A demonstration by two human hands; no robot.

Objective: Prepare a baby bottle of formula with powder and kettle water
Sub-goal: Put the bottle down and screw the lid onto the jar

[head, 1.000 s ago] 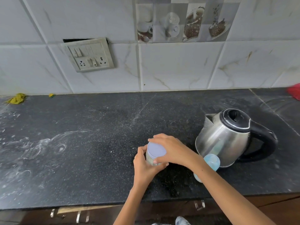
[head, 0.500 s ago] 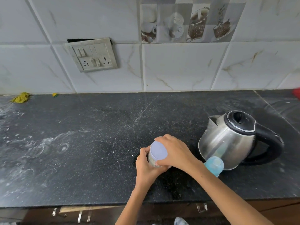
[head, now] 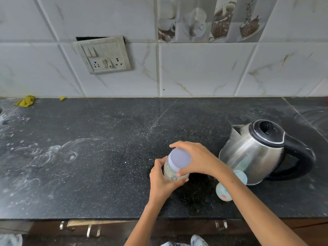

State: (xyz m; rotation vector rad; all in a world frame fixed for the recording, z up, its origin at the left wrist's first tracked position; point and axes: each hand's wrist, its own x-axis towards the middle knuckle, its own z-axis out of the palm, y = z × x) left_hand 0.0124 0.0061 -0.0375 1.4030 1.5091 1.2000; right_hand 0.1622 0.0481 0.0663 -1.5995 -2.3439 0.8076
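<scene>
A clear jar of pale powder [head: 170, 170] with a lilac lid [head: 179, 159] stands on the black counter [head: 106, 157]. My left hand [head: 160, 181] grips the jar's body from the near side. My right hand [head: 197, 159] curls over the lid's rim from the right. Behind my right forearm stands a baby bottle [head: 224, 191] with a light blue cap [head: 241, 176], partly hidden. A steel kettle [head: 252, 153] with a black lid and handle sits just right of the bottle, spout toward the left.
A switchboard with sockets [head: 103, 55] is on the tiled wall. A yellow-green scrap [head: 26, 101] lies at the counter's far left back. White smears mark the counter's left part [head: 44, 157]. Drawer handles [head: 92, 229] show under the front edge.
Both hands stay on the jar and lid in the same place; the lid looks slightly more tilted toward me. The camera view shifted a little.
</scene>
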